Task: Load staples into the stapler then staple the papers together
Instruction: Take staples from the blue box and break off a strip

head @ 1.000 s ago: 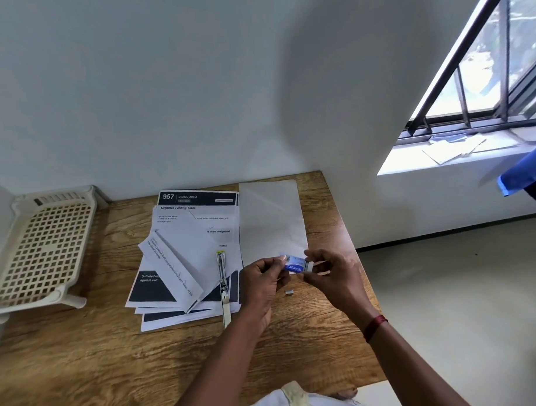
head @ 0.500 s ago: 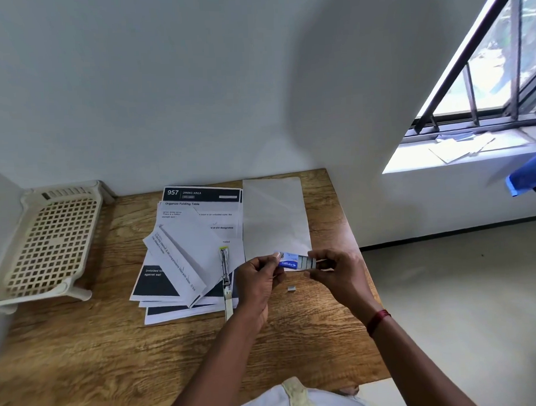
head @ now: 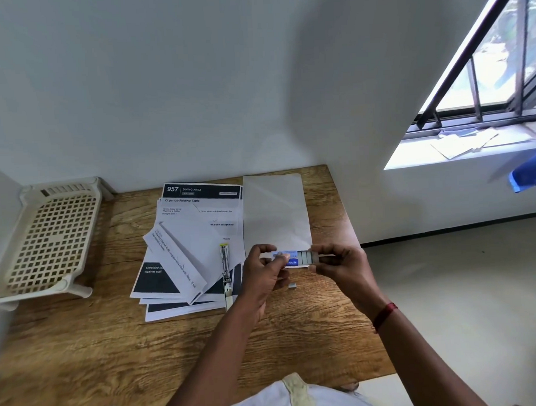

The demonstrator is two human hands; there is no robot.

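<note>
My left hand (head: 261, 271) pinches the blue-and-white sleeve of a small staple box (head: 290, 258). My right hand (head: 343, 267) grips the inner tray, pulled partly out to the right, with grey staple strips (head: 306, 257) showing in it. Both hands hover just above the wooden table (head: 113, 345). The stapler (head: 226, 275) lies open and flat on a fanned pile of printed papers (head: 189, 236), left of my left hand. A small loose piece of staples (head: 292, 285) lies on the wood under the box.
A blank white sheet (head: 276, 211) lies right of the pile, against the wall. A cream plastic rack (head: 46, 238) stands at the table's left end. The table's right edge drops to the floor; a window sill (head: 459, 147) holds loose papers.
The inner tray has slid further out of the sleeve to the right, exposing the grey staples. Both hands kept their place above the table.
</note>
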